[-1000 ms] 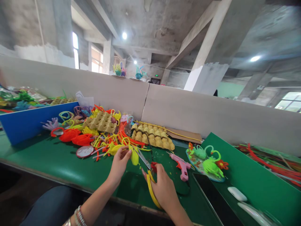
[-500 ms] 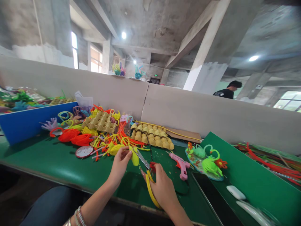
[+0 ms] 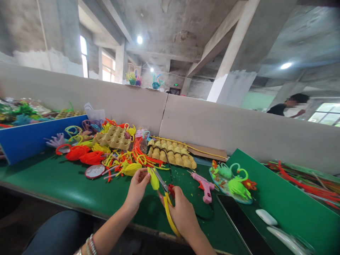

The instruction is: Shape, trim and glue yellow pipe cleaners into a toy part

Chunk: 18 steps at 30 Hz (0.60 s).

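Note:
My left hand [image 3: 138,187] pinches a fuzzy yellow pipe-cleaner piece [image 3: 153,178] above the green table [image 3: 66,184]. My right hand [image 3: 182,212] grips scissors [image 3: 163,184] with red and yellow handles, and the blades point up-left, right beside the yellow piece. A second yellow strip [image 3: 170,217] curves down under my right palm. Just behind my hands lies a heap of yellow, orange and red pipe cleaners [image 3: 124,156].
Two cardboard egg trays [image 3: 172,156] sit behind the heap. A pink glue gun [image 3: 204,186] lies to the right, beside a plate with green figures [image 3: 233,182]. A blue box [image 3: 34,138] stands at the left, a dark phone [image 3: 239,223] at the right. A person stands beyond the grey partition [image 3: 239,127].
My left hand has drawn the yellow piece slightly right and closer to the scissor blades. The person behind the partition has walked to the right.

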Motion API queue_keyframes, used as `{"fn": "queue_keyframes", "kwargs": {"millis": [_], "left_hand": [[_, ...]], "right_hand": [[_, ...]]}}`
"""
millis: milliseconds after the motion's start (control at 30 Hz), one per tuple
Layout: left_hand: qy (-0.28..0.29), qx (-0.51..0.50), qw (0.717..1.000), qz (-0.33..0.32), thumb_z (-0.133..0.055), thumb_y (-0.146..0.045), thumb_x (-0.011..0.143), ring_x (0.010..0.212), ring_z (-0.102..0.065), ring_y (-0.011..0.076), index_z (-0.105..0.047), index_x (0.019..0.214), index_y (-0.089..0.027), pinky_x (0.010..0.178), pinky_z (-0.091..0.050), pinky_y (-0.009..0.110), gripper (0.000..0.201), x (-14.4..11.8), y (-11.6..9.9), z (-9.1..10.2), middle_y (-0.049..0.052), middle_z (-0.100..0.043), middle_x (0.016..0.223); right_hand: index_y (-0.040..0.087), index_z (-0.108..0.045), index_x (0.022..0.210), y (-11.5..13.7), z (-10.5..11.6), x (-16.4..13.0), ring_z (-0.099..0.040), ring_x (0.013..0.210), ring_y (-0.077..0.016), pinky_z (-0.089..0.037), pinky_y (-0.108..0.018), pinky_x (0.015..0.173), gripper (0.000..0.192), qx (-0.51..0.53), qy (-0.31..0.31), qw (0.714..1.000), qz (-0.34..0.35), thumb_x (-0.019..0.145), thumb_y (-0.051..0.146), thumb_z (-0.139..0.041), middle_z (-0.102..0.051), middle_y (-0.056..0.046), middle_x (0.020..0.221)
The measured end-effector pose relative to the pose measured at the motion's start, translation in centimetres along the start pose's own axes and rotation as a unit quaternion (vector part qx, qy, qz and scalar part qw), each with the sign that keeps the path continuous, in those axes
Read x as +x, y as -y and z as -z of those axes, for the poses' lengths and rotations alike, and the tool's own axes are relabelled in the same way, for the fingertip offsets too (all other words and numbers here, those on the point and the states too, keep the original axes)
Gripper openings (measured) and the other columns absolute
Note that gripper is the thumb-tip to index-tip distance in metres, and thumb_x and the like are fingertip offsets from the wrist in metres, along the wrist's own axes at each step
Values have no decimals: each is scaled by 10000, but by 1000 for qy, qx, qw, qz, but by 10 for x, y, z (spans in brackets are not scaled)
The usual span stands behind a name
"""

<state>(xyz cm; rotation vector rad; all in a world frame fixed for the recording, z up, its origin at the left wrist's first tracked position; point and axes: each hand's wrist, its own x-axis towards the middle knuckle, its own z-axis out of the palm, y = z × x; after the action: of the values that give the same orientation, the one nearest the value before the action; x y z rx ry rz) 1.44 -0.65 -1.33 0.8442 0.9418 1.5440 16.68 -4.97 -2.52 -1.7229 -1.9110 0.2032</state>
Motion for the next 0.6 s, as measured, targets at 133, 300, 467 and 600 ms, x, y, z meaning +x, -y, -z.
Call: {"fn": "queue_keyframes", "kwargs": {"millis": [133,300,467,600], "left_hand": [[-10,-17,1000,9,-761,-378,504,648,-595,153,-600,793,-160,640,-458,266,396,0,1,0,-4,-630,651],[-13,-38,999,16,-775,-374,495,646,-599,147,-603,795,-154,656,-469,271,410,-1,3,0,-5,-636,652],[-15,-53,998,29,-788,-367,480,627,-594,132,-606,781,-147,646,-467,259,415,-1,3,-1,-4,-642,653],[-20,-55,998,33,-794,-363,456,608,-591,128,-604,769,-148,631,-463,255,424,0,2,-1,-7,-639,645]], "right_hand": [[208,-483,905,0,-1,0,-651,863,-238,-419,-272,642,243,3,5,1000,1,837,441,-461,-655,-71,904],[210,-477,878,1,-2,-2,-658,836,-240,-417,-266,615,276,-6,2,1000,-2,832,482,-460,-657,-70,881],[218,-457,842,2,-1,-2,-658,815,-233,-419,-262,617,292,4,13,1000,-10,838,509,-440,-651,-62,866],[223,-444,821,3,0,-3,-655,782,-227,-400,-257,589,284,-3,18,1000,-18,844,505,-426,-648,-60,849]]}}
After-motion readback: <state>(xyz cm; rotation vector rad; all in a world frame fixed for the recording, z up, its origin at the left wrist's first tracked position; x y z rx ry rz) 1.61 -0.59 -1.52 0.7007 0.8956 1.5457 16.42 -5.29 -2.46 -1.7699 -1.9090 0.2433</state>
